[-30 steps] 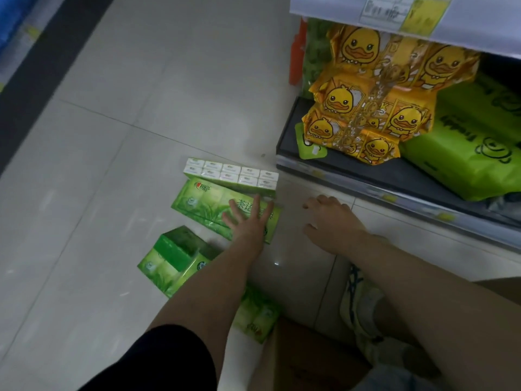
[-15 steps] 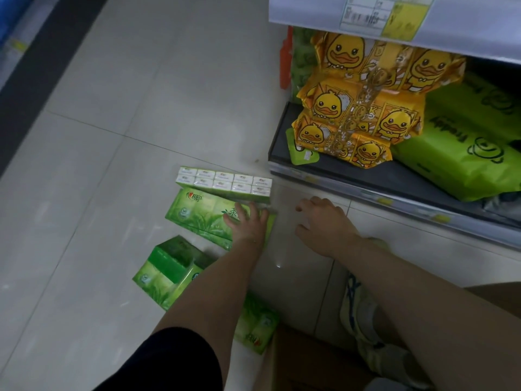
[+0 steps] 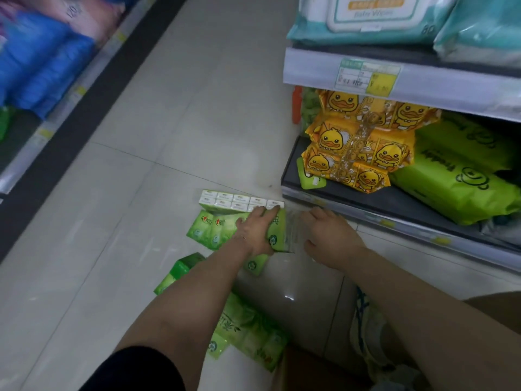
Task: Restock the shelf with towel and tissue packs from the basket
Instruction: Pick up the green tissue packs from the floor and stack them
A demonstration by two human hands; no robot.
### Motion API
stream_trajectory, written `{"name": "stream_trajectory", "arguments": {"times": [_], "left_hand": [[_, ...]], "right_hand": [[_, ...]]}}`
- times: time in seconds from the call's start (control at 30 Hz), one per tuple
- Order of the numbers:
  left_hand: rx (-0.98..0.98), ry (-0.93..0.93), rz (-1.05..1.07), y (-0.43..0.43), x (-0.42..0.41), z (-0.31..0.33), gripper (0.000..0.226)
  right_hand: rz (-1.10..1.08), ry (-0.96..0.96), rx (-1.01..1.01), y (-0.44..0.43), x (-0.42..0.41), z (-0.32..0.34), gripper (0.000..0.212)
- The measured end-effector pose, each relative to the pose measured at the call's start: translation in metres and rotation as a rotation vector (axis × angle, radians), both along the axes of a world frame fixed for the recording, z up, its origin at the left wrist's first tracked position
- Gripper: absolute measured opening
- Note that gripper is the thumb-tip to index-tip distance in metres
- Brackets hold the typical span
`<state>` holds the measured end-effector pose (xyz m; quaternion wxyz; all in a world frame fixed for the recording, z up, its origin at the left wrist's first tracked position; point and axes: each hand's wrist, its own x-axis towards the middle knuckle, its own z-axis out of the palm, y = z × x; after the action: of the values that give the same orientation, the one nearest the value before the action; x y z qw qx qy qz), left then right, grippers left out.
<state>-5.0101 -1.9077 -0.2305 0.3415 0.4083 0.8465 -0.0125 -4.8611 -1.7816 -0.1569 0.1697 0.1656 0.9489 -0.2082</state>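
While we are crouching before the bottom shelf (image 3: 394, 200), our left hand (image 3: 258, 234) is clasping the green tissue pack (image 3: 214, 230) lying on the floor (image 3: 127, 235) just left of that shelf's front edge. Our right hand (image 3: 329, 238) is touching its clear end, grip unclear. We are judging pickup underway, calling next for a two-handed lift onto that shelf.

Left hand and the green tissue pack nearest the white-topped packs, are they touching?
Touching. The head view shows the left hand on the green tissue pack, fingers across it.
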Motion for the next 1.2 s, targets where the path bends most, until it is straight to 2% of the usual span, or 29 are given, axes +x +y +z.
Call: {"name": "stream_trajectory", "arguments": {"times": [0.1,0.2,0.37,0.5,0.63,0.77,0.87,1.03,1.2], "left_hand": [[0.169,-0.157,0.111,0.002,-0.002,0.024,0.122],[0.273,-0.216,0.172,0.009,0.000,0.050,0.120],[0.349,-0.262,0.170,0.020,-0.002,0.088,0.113],[0.351,-0.264,0.128,0.028,-0.007,0.117,0.108],[0.334,-0.248,0.058,0.036,-0.009,0.145,0.104],[0.330,-0.237,-0.002,0.043,-0.005,0.173,0.107],[0.386,-0.242,-0.015,0.043,-0.003,0.189,0.119],[0.514,-0.193,0.051,0.030,0.005,0.206,0.121],[0.484,0.077,-0.093,0.017,0.014,0.203,0.123]], "right_hand": [[0.083,0.034,-0.053,-0.001,-0.004,0.013,0.070],[0.164,-0.017,-0.024,0.002,-0.008,0.031,0.078],[0.306,0.024,0.253,0.005,-0.012,0.064,0.063],[0.420,0.066,0.423,0.011,-0.013,0.087,0.066],[0.498,0.118,0.514,0.020,-0.006,0.107,0.062],[0.554,0.239,0.540,0.028,0.003,0.134,0.048],[0.508,0.279,0.523,0.034,0.003,0.155,0.046],[0.406,0.197,0.552,0.046,0.009,0.183,0.044],[0.275,0.229,0.551,0.059,0.024,0.218,0.047]]}}
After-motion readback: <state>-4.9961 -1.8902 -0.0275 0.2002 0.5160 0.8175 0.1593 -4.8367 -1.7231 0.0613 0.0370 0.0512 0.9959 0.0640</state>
